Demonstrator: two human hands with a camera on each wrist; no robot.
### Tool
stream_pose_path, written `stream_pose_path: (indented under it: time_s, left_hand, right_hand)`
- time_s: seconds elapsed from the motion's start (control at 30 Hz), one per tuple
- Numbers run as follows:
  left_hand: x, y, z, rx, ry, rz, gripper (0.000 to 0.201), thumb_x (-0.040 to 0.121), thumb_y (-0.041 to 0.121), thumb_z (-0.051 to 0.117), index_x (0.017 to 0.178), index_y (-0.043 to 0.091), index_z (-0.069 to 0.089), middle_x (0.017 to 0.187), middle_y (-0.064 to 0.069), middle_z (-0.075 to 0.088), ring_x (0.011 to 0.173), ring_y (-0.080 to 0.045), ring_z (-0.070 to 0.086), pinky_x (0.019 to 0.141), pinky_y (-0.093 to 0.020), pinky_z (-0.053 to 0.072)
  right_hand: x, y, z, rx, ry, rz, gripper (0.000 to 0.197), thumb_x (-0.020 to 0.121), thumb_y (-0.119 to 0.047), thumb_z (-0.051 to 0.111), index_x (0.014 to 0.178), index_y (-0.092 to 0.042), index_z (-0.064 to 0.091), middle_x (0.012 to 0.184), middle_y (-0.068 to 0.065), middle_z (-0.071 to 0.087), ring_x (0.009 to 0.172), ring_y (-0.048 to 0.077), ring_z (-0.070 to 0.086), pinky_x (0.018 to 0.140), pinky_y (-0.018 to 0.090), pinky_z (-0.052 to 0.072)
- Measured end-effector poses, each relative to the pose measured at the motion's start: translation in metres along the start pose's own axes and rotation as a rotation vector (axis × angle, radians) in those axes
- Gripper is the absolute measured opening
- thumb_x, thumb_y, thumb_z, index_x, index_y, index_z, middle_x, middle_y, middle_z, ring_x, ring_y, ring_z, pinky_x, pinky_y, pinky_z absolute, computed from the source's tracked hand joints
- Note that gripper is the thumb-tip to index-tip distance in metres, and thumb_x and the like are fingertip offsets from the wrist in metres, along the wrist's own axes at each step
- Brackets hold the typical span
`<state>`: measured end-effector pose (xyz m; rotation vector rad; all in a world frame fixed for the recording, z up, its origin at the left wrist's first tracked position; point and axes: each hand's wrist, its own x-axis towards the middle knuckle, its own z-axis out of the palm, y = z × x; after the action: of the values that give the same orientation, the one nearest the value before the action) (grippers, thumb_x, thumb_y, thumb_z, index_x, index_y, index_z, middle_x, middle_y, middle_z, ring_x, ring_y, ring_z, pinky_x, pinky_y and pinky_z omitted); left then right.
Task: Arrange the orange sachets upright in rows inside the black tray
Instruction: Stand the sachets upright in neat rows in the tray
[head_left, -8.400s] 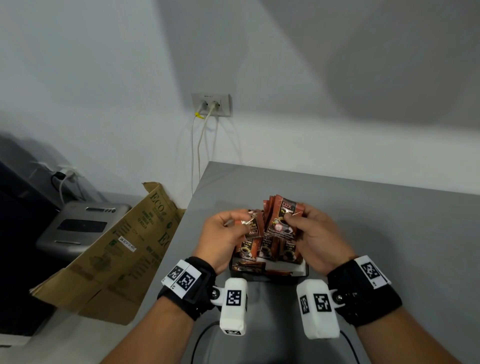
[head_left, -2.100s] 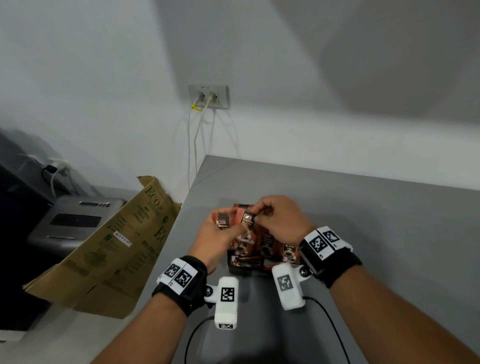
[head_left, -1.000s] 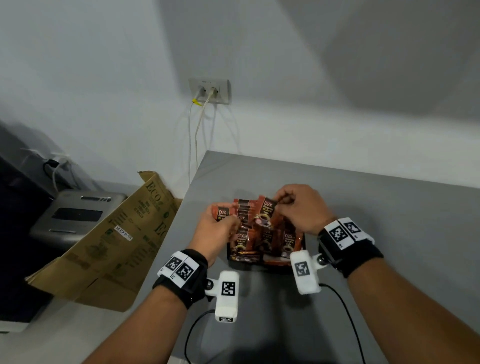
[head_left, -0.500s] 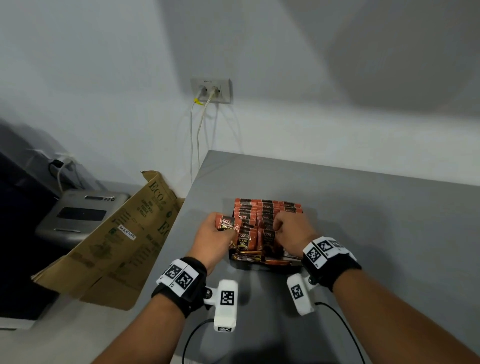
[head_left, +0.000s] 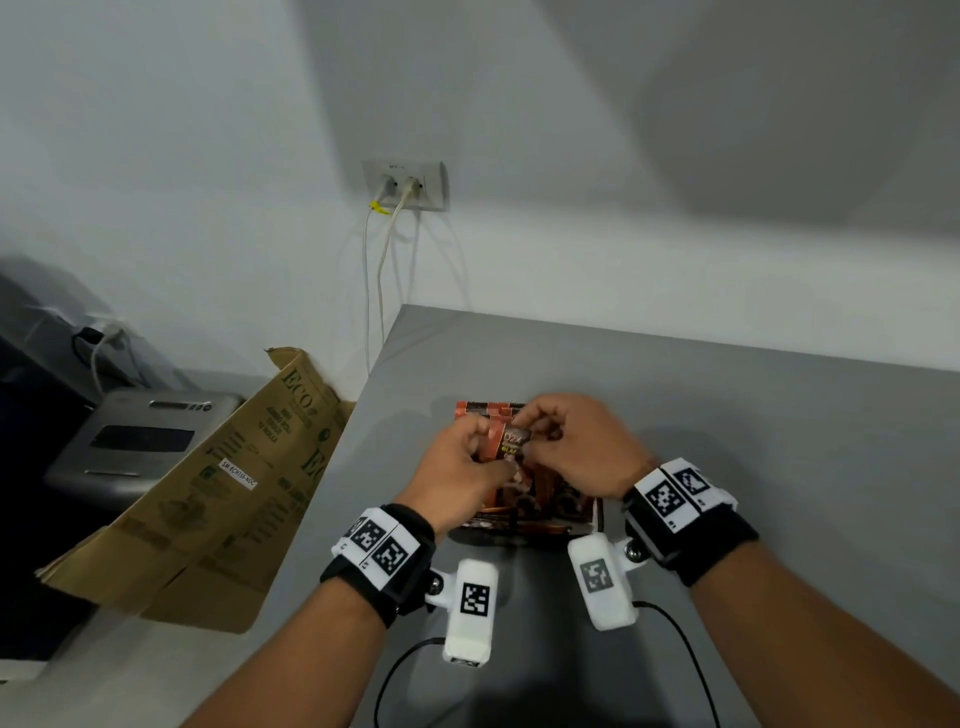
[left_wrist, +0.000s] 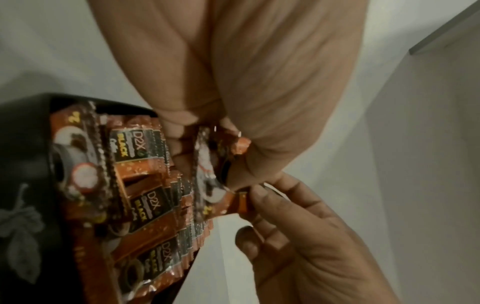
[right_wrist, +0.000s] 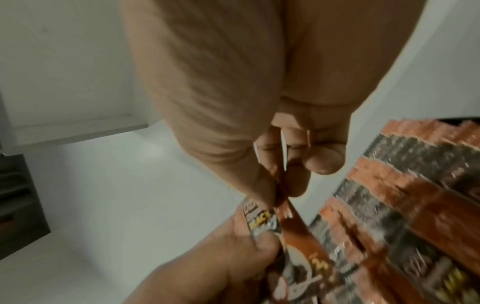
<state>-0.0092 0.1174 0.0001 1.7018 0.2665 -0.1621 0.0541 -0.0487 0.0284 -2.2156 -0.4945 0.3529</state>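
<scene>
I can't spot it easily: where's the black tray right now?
In the head view, the black tray sits on the grey table, mostly hidden beneath both hands and packed with orange sachets.

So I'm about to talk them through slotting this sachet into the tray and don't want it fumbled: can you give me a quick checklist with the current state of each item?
1. Sachet gripped: ok, the right hand pinches its top edge and the left hand holds it lower down.
2. Sachet lifted clear of the rows: ok, it sits above the packed sachets.
3. Packed sachets upright: ok in the far rows; the near ones lean.
4. Free slot for it: cannot tell, the hands cover the tray's middle.
5. Black tray flat on the grey table: ok.
6. Wrist cables clear of the tray: ok.
</scene>
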Motion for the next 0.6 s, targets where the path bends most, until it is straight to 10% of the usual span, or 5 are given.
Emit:
stream_pose_path:
  time_s: [0.27, 0.6]
  left_hand:
    - [0.000, -0.010, -0.020, 0.155, 0.075, -0.091, 0.028, 0.083, 0.002, 0.068, 0.102, 0.021, 0.063, 0.093, 0.003, 0.075, 0.092, -0.036, 0.071, 0.084, -0.057, 0.057]
    - [-0.009, -0.019, -0.023, 0.314, 0.044, -0.064, 0.028, 0.088, 0.000, 0.061, 0.101, 0.025, 0.061, 0.097, 0.004, 0.072, 0.094, -0.008, 0.066, 0.078, -0.026, 0.057]
  right_hand:
    - [-0.014, 0.045, -0.024, -0.201, -0.006, 0.213, 0.020, 0.087, -0.009, 0.071, 0.094, -0.028, 0.065, 0.085, -0.013, 0.066, 0.078, 0.001, 0.061, 0.060, 0.012, 0.039]
    - [-0.020, 0.063, 0.002, -0.351, 0.030, 0.274, 0.021, 0.083, -0.007, 0.065, 0.096, -0.023, 0.065, 0.088, -0.006, 0.064, 0.080, 0.014, 0.062, 0.071, 0.026, 0.051]
